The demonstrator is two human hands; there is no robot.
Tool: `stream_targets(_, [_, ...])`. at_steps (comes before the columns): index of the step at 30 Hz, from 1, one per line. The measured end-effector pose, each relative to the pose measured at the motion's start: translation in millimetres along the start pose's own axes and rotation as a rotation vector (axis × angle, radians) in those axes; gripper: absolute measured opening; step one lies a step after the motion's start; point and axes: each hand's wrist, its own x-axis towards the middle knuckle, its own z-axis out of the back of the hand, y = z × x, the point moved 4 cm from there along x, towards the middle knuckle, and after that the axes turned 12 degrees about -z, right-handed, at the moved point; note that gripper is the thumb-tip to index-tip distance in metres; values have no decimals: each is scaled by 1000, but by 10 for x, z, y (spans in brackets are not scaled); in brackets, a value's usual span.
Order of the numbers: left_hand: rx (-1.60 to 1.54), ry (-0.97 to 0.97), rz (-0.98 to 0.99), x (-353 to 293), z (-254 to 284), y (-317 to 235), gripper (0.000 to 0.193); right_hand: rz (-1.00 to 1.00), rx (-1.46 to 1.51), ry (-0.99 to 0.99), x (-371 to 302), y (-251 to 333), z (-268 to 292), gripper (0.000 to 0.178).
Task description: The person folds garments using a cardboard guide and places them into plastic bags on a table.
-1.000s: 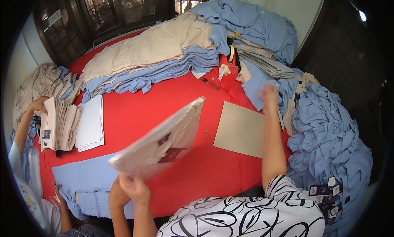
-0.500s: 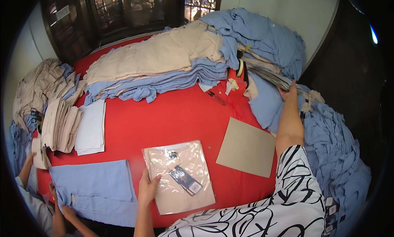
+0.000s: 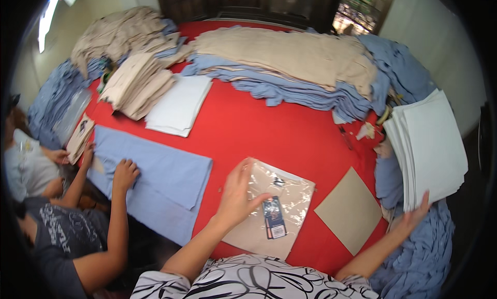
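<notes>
On my head feed rn the bagged garment (image 3: 295, 206) is lying flat, a bit skewed, right in front of the wearer on the red cloth (image 3: 290, 133). It's beige fabric folded into a neat rectangle under clear film, v. shiny, w/ lots of crinkly glare spots. A dark blue hang tag (image 3: 274, 216) sits inside at a slant, w/ a white barcode patch at its lower end, plus a small dark label up near the top edge.

Left hand (image 3: 235, 195) is spread wide over the bag's left side, thumb well apart from the fingers; can't tell if it's pressing down, tbh. Right hand (image 3: 415, 216) is closed on the bottom edge of a stack of white sheets (image 3: 429, 149), held up at a tilt, edges fanned, smooth & matte.

Between the bag & that stack there's a stiff grey-brown card (image 3: 351, 213), square-ish, turned like a diamond, flat on the cloth. Below the raised sheets: a blue heap (image 3: 419, 252), soft, all crumpled. Left of the bag, a co-worker (image 3: 59, 247) in a dark tee has both arms out to a blue folded garment (image 3: 150, 180), matte cloth w/ straight creases. Far side = a long layered pile (image 3: 279, 53), beige over blue, edges wavy.
</notes>
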Motion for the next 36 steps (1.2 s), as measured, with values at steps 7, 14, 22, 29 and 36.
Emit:
stream_targets(7, [-1296, 80, 242, 95, 283, 66, 102, -371, -248, 691, -1015, -698, -908, 62])
stream_targets(14, [-1389, -282, 637, -691, 658, 523, 70, -812, -428, 1207, -1764, -1381, -2587, 66])
stream_targets(22, [-1229, -901, 336, -314, 1275, 1675, 54, -1110, -71, 1282, -2148, -1919, -3956, 63])
stream_targets(29, [-1196, -1108, 633, -329, 1222, 2978, 47, -959, -436, 1369, -2055, -1510, -3097, 51])
stream_targets(36, [-1150, -1255, 779, 149, 1276, 3223, 48, 124, -403, 2457, -1916, 563, -2260, 29])
